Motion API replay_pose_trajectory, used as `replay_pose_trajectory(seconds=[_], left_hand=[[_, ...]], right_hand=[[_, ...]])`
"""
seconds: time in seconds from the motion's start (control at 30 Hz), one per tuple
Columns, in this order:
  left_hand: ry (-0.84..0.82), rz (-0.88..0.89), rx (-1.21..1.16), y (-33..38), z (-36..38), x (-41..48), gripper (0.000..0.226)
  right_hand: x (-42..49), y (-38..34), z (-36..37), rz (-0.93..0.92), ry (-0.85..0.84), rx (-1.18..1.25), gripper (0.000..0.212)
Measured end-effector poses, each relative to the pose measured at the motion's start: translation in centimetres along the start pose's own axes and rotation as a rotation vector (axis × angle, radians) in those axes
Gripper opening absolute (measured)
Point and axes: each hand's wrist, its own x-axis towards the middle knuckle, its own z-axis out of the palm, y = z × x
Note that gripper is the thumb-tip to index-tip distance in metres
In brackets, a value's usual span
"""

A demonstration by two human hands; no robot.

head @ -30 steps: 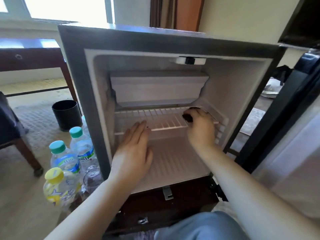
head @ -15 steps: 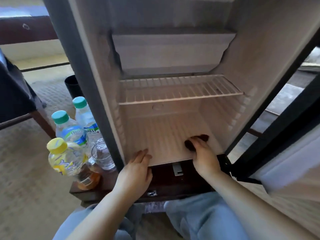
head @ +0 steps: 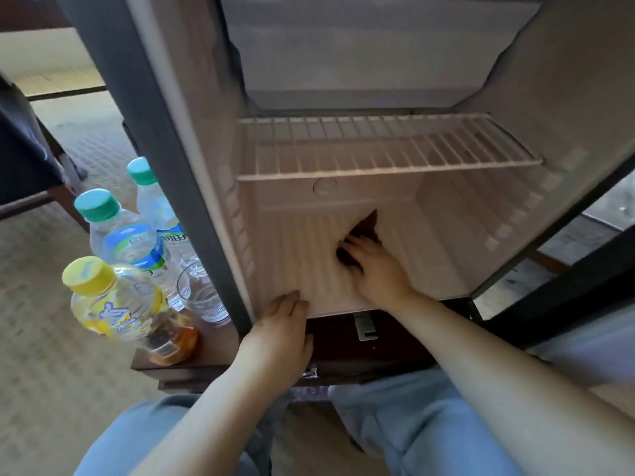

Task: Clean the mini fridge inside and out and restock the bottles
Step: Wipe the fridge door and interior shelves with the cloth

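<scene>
Fingers [head: 357, 249] of the right hand [head: 376, 269] press flat and slightly curled over a dark cloth [head: 364, 228] on the ribbed floor of the mini fridge [head: 343, 276], toward its far middle; whether they pinch the cloth or only press it is unclear. Above them the wire shelf [head: 385, 149] sits bare. At the near left, the left hand [head: 280, 334] lies open, palm down, gripping nothing, on the fridge's front lip. Left of the fridge stand two green-capped bottles [head: 120, 231], a yellow-capped bottle [head: 110, 297] and a clear glass [head: 202, 297].
</scene>
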Motion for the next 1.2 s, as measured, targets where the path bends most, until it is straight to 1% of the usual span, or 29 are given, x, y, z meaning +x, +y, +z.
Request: replay_pose_trajectory(seconds=[0.1,0.17,0.23,0.33,0.4,0.43,0.47,0.53,0.6,0.67,0.73,0.8,0.83,0.93,0.97,1.03,1.13,1.2], left_hand=[[0.004,0.000,-0.004,0.2,-0.3,-0.7,0.056],[0.006,-0.005,-0.010,0.1,-0.3,-1.2,0.056],[-0.010,-0.010,-0.021,-0.1,-0.3,-1.5,0.057],[-0.036,-0.017,-0.017,-0.6,-0.5,-1.7,0.057],[-0.043,-0.013,-0.015,-0.9,-0.6,-1.7,0.058],[-0.045,-0.011,-0.021,-1.0,-0.6,-1.7,0.058],[-0.048,-0.011,-0.029,-1.0,-0.7,-1.7,0.058],[-0.047,-0.024,-0.045,-1.0,-0.7,-1.9,0.058],[-0.025,-0.079,-0.050,-0.9,-0.8,-2.1,0.059],[0.002,-0.121,-0.052,-1.1,-0.9,-2.3,0.060],[0.000,-0.091,-0.043,-1.3,-1.0,-2.6,0.061],[-0.015,-0.050,-0.031,-1.5,-1.1,-2.8,0.059],[-0.021,-0.038,-0.029,-1.5,-1.2,-2.9,0.058],[-0.017,-0.022,-0.042,-1.3,-1.4,-2.9,0.055],[-0.013,-0.012,-0.058,-1.2,-1.6,-3.0,0.054],[-0.003,0.018,-0.088,-1.0,-1.8,-3.1,0.051],[0.009,0.035,-0.094,-1.1,-1.8,-3.3,0.050],[0.015,0.033,-0.071,-1.5,-1.8,-3.3,0.049]], right_hand=[[-5.5,-2.2,0.5,-0.149,-0.071,0.001,0.052],[-7.8,-1.9,0.1,-0.188,-0.088,-0.037,0.054],[-8.9,-0.5,-0.5,-0.137,-0.068,-0.091,0.054],[-9.5,1.2,-1.2,0.041,0.029,-0.121,0.050],[-9.0,0.5,-0.9,0.123,0.052,-0.092,0.049],[-8.6,-0.5,-0.6,0.116,0.039,-0.077,0.049],[-8.2,-2.0,0.0,0.068,0.008,-0.055,0.050],[-7.6,-5.3,1.8,-0.099,-0.076,0.000,0.055],[-7.4,-8.2,3.7,-0.207,-0.133,0.006,0.062],[-7.4,-9.0,4.9,-0.247,-0.115,-0.006,0.065],[-7.6,-8.2,4.7,-0.266,-0.080,-0.019,0.065],[-8.0,-6.5,4.0,-0.233,-0.036,-0.016,0.064],[-8.3,-5.5,3.3,-0.187,0.005,-0.013,0.063],[-8.9,-2.4,1.5,0.025,0.113,-0.018,0.055],[-8.9,-1.8,1.2,0.076,0.113,-0.037,0.052],[-8.4,-1.6,1.1,0.104,0.100,-0.056,0.051],[-6.8,-3.4,1.5,0.082,0.050,0.049,0.055],[-5.2,-5.1,1.8,0.033,-0.042,0.116,0.058]])
